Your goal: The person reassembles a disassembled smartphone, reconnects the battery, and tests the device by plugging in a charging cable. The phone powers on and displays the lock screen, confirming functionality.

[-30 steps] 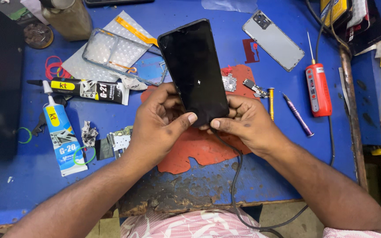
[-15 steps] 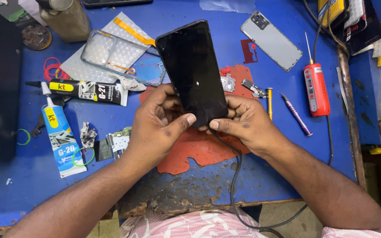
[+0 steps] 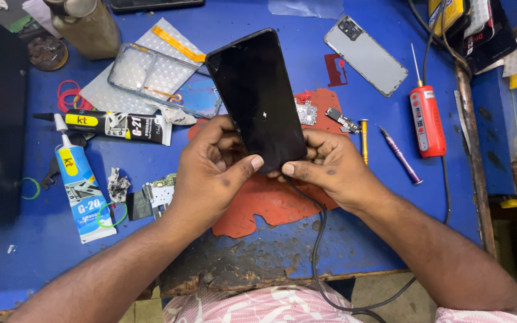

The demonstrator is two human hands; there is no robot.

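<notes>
A black smartphone [image 3: 257,96] with a dark screen stands tilted above the blue workbench [image 3: 390,197]. My left hand [image 3: 210,170] grips its lower left edge, thumb on the bottom of the screen. My right hand [image 3: 330,167] holds the lower right corner, thumb tip near the left thumb. A black cable [image 3: 318,239] runs from the phone's bottom end down toward me. Under my hands lies a torn red mat [image 3: 270,203].
Left of my hands lie a blue glue tube [image 3: 82,191], a black glue tube [image 3: 121,125], a clear phone case [image 3: 151,78] and small circuit parts [image 3: 160,194]. At right are a grey phone back cover [image 3: 366,55], a red tool [image 3: 427,119], a purple screwdriver [image 3: 401,155] and a yellow screwdriver [image 3: 364,140].
The phone's top has shifted slightly left and tilted a little; both hands keep the same grip at its lower end.
</notes>
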